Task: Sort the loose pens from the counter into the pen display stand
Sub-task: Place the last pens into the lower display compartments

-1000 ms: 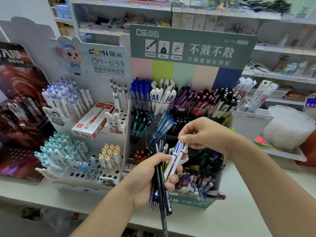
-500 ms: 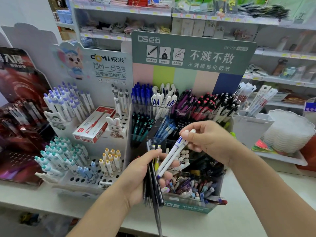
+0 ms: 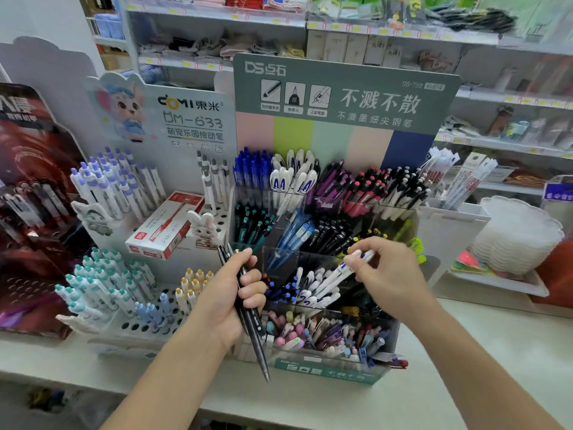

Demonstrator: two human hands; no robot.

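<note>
1. Head view, hands: left hand (image 3: 231, 301) curled round a bundle of dark pens (image 3: 252, 333), tips pointing down over the counter (image 3: 483, 386), tops poking out above the fist; probably held as a reserve stock for sorting one kind at a time.
2. Head view, right hand (image 3: 389, 274): fingertips pinching two white pens (image 3: 342, 270) with blue print near their upper ends, angled down-left into a middle compartment of the pen display stand (image 3: 325, 372); lower ends among matching white pens there; likely mid-placement, matched by kind.
3. Stand itself: tiered clear compartments, each holding one colour or type; blue, white, purple, red-capped, black along the top row; mixed pastel items in the bottom front tray.
4. Surface: pale counter carrying the stand; white holed rack (image 3: 130, 324) of teal- and purple-topped pens just left; red box (image 3: 167, 225) resting on that rack.
5. Room: shop shelving behind, blurred stock; stacked white trays (image 3: 517, 234) at right.
</note>
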